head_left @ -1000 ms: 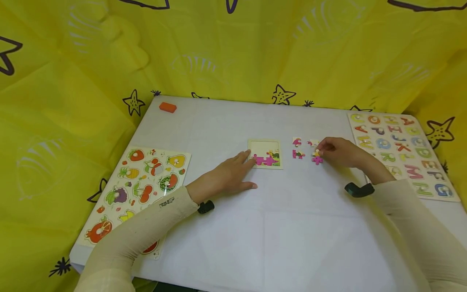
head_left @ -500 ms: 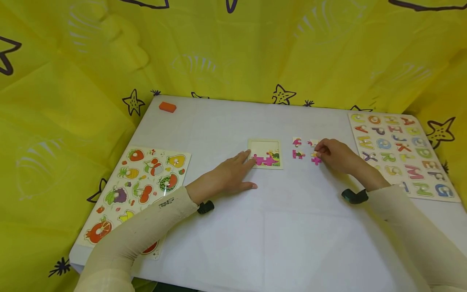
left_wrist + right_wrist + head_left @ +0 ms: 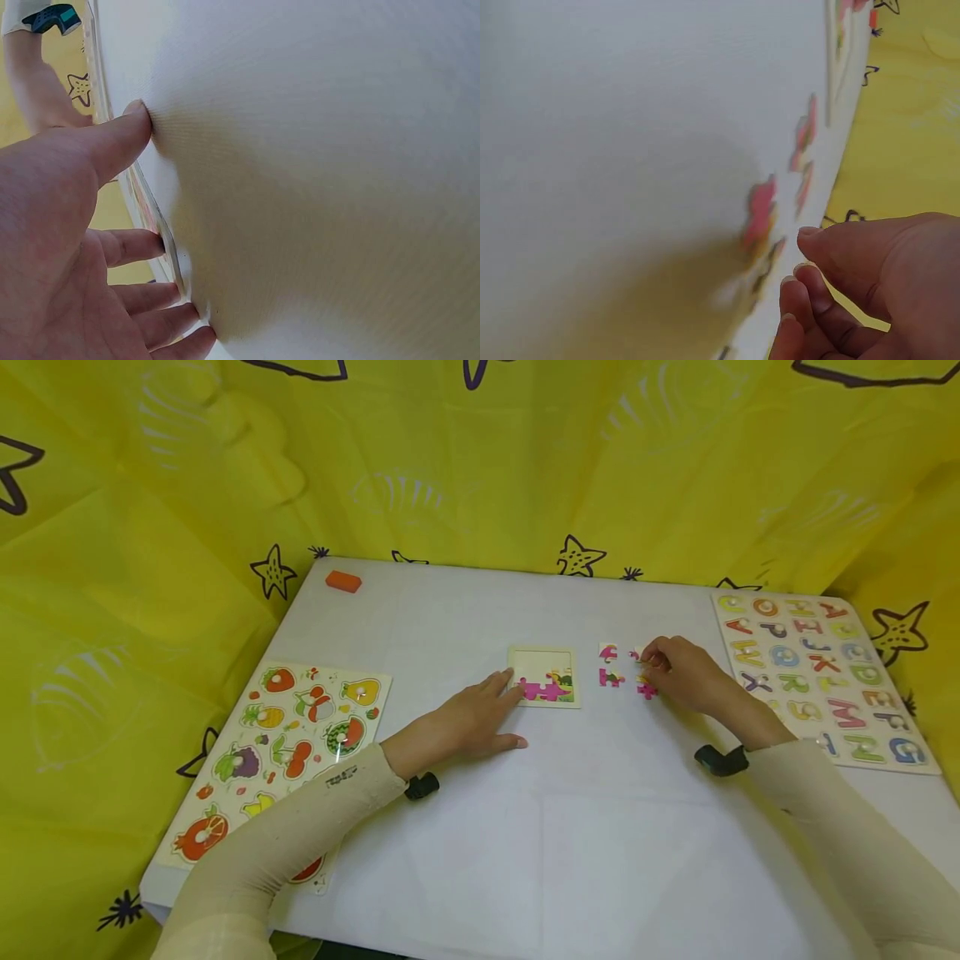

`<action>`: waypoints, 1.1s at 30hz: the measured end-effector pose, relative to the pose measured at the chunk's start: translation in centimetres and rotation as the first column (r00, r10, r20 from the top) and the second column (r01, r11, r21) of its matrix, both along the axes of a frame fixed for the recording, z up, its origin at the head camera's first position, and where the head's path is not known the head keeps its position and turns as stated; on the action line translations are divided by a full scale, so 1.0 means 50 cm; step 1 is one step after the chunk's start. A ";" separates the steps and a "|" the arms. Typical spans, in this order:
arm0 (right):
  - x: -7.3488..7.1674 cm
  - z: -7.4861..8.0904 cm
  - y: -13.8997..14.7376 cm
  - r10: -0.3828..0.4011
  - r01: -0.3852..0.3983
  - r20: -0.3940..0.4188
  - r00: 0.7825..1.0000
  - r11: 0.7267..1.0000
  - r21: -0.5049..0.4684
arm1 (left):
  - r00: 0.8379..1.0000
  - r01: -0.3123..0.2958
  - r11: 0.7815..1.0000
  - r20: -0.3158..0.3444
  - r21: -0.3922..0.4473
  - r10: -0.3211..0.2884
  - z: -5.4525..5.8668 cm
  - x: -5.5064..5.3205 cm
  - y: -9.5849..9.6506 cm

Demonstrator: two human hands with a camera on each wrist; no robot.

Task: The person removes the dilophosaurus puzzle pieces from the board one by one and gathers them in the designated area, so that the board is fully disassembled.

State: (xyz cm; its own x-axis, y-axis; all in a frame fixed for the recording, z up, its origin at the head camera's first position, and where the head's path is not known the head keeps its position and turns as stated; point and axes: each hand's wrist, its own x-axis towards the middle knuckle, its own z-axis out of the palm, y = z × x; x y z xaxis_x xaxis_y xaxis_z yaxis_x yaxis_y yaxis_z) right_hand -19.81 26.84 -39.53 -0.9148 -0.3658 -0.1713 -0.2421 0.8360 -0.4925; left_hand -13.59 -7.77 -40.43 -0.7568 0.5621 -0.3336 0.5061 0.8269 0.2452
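A small wooden puzzle tray lies mid-table, with pink dinosaur-like jigsaw pieces filling its lower part. My left hand lies beside it, fingers stretched out at its left edge; the left wrist view shows the fingertips along that edge. Right of the tray lie an upper-left piece, a lower-left piece, a lower-right pink piece and an upper-right piece. My right hand is over the right-hand pair, partly covering them. Its thumb and fingers are apart, nothing between them.
A fruit knob puzzle board lies at the left, partly under the left sleeve. An alphabet board is at the right, beyond the right forearm. An orange block sits in the far left corner, before a yellow curtain.
My right hand has lowered the lower-right pink piece to the table and let go, then shifted slightly up toward the upper-right piece. My left hand has stayed at the tray.
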 end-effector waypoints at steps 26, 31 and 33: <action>0.013 -0.019 -0.187 0.174 -0.173 0.044 0.984 0.985 -0.029 | 1.000 0.002 1.000 -0.004 0.003 -0.002 -0.001 -0.002 0.000; 0.014 -0.018 -0.190 0.203 -0.203 0.027 0.979 0.979 -0.014 | 1.000 0.005 1.000 -0.008 -0.003 -0.005 0.000 -0.002 -0.001; 0.013 -0.017 -0.191 0.216 -0.216 0.018 0.976 0.976 -0.002 | 1.000 0.006 1.000 -0.008 -0.002 -0.006 0.000 -0.002 0.000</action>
